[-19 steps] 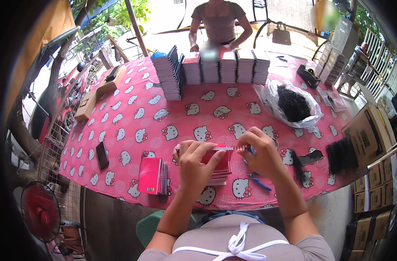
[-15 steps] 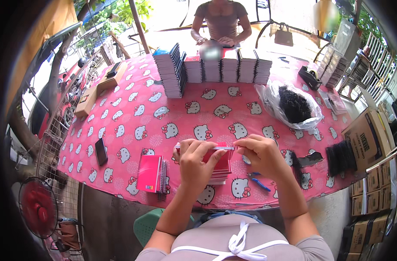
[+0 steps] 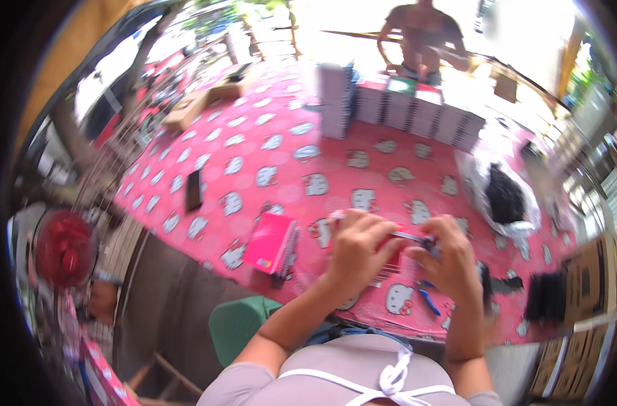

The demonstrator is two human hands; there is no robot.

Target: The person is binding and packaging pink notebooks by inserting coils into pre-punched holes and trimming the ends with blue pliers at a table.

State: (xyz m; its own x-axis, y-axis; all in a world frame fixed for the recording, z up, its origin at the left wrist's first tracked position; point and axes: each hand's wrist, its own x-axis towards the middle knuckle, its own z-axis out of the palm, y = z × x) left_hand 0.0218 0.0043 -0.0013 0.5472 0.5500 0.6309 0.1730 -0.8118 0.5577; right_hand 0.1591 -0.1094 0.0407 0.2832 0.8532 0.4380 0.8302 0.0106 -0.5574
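— Two speakers' notes, largest item first. What is the work laid on?

— A table (image 3: 268, 155) covered in pink cloth printed with white cat faces is seen; it fills most of the view. Along its far edge, stacks of notebooks (image 3: 403, 108) are ranged in a row, probably kept out of the working space. Another person (image 3: 423, 34) is seen behind them.

— And to the right?

— A clear plastic bag (image 3: 504, 196) with dark contents is set within reach of the right hand. A second dark pile (image 3: 545, 294) is noted near the table's right edge.

— Nearer the worker?

— A pink notebook stack (image 3: 273, 242) is laid just left of the hands, likely as a separate lot. A dark phone (image 3: 194, 190) lies well apart, further left.

— The hands?

— The left hand (image 3: 354, 250) is pressed down on a red notebook (image 3: 389, 260) at the near edge, fingers curled over it, apparently to keep it steady. The right hand (image 3: 449, 260) is closed around a thin rod-like piece (image 3: 411, 237), held at the notebook's upper edge; its exact kind cannot be told through the blur.

— Smallest thing?

— A blue-handled tool (image 3: 427, 298) is left on the cloth just below the right hand.
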